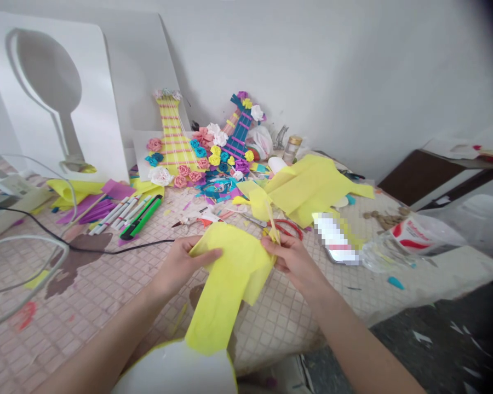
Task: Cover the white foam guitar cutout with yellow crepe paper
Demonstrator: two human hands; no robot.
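My left hand [189,258] is closed on the left edge of yellow crepe paper [225,279], thumb on top. My right hand [293,257] pinches the same paper at its upper right corner, where a thin pale strip [272,221] stands up by the fingers. The paper lies over the long neck of a white board shape [181,369], whose rounded, yellow-edged body rests at the bottom of the view. Just beyond the hands lie scissors with red handles [291,225], partly hidden, and a glue gun [201,216] with a white body.
Large yellow paper sheets [308,189] lie beyond my right hand, near a phone [334,238] and a plastic bag [419,235]. A green cutter [142,216], markers [117,212] and a black cable [119,251] are left. Flower-decorated guitar shapes [172,134] lean at the wall beside a cut-out white board [94,82].
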